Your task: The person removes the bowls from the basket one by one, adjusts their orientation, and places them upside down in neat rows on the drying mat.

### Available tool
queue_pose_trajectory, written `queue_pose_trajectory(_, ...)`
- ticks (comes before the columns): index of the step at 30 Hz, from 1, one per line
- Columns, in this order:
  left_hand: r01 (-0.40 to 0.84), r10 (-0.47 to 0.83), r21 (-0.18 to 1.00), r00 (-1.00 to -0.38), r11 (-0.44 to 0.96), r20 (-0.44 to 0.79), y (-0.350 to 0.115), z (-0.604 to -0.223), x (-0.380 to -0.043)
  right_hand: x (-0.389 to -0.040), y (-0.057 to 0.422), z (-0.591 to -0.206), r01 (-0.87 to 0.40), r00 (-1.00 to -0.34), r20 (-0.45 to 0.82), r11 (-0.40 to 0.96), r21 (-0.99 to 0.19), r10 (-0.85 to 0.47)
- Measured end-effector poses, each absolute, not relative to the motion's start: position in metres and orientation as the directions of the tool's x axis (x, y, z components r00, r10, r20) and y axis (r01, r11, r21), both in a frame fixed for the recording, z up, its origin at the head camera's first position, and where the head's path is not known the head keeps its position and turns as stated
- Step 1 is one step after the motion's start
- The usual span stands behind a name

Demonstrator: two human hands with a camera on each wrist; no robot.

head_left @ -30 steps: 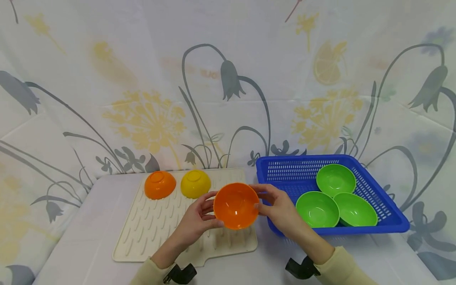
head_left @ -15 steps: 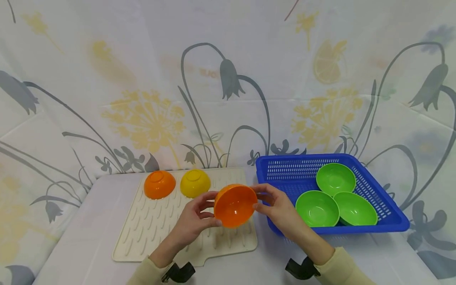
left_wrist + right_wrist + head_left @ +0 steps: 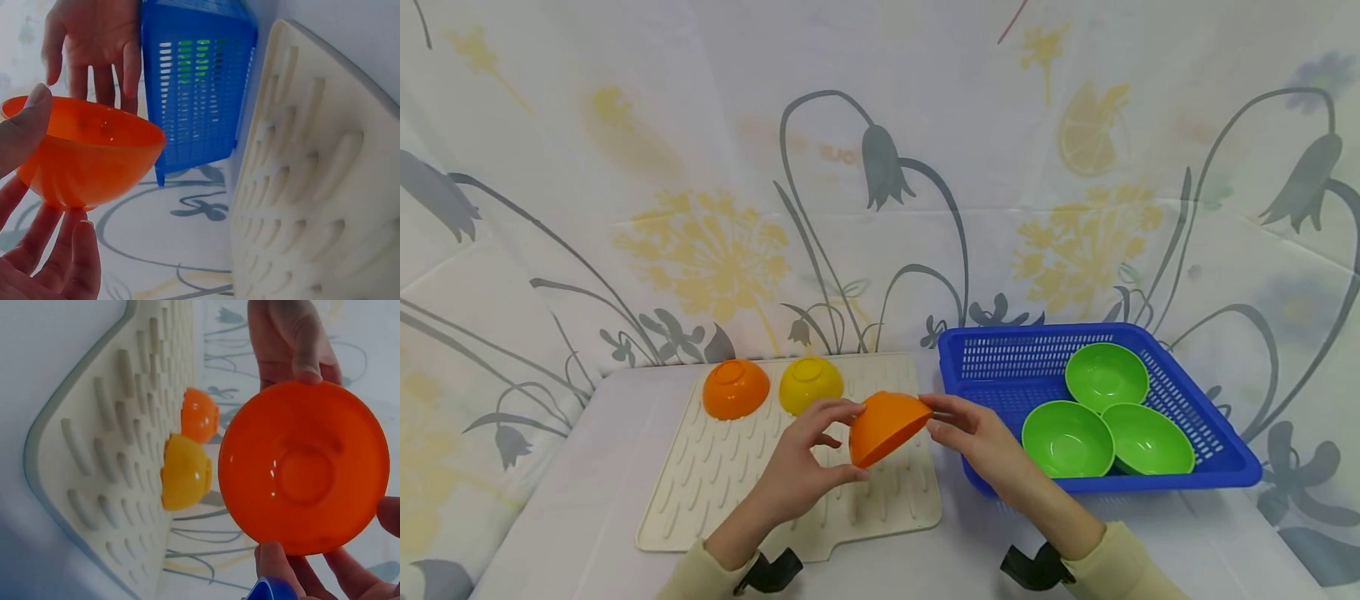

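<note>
An orange bowl (image 3: 887, 425) is held in the air above the cream drying mat (image 3: 745, 483), tilted with its opening facing down and toward the front. My left hand (image 3: 801, 458) grips its left side, thumb (image 3: 28, 125) at the rim and fingers against the outside. On the opposite side, my right hand (image 3: 973, 429) pinches the rim at the right edge. In the right wrist view the bowl's inside faces the camera. Another orange bowl (image 3: 736, 389) and a yellow bowl (image 3: 810, 386) lie upside down at the back of the mat.
To the right stands a blue perforated basket (image 3: 992, 358). Inside it are three green bowls (image 3: 1107, 377), grouped toward its right side. A patterned curtain (image 3: 880, 250) hangs behind the white table (image 3: 580, 492).
Both hands have tipped the orange bowl over, from its inside facing the head camera to its outside showing. Its position above the mat is much the same. The other bowls have stayed put.
</note>
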State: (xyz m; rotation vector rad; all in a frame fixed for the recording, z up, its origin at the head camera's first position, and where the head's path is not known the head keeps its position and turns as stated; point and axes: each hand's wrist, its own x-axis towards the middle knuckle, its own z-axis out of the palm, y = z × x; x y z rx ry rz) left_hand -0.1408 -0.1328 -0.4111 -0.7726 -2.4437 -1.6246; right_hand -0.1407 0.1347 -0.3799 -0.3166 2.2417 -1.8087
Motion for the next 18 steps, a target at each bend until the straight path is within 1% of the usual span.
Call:
queue_pose_trajectory(6,0.615,0.409,0.718,-0.776,0.325,0.480,-0.1300,-0.4079,-0.1356,-0.1400,0.1324,-0.3780,-0.010,-0.950,-0.057,0.210,-0.978,-0.308)
queue_pose_trajectory(10,0.659,0.424,0.685,-0.741,0.311,0.521,-0.1279,-0.4067,-0.1327,-0.1389,0.1312,-0.3777,-0.005,-0.956,-0.060,0.220,-0.975,-0.287)
queue_pose_trajectory(14,0.651,0.404,0.711,-0.745,0.266,0.530,-0.1274,-0.4070,-0.1323,-0.1377,0.1325,-0.3782,-0.013,-0.950,-0.046,0.184,-0.983,-0.309)
queue_pose_trajectory(16,0.626,0.396,0.743,-0.761,0.237,0.514,-0.1276,-0.4072,-0.1328,-0.1374,0.1336,-0.3788,-0.024,-0.943,-0.030,0.160,-0.987,-0.331)
queue_pose_trajectory(18,0.580,0.401,0.789,-0.784,0.201,0.474,-0.1276,-0.4071,-0.1332,-0.1370,0.1346,-0.3792,-0.040,-0.936,-0.011,0.137,-0.990,-0.352)
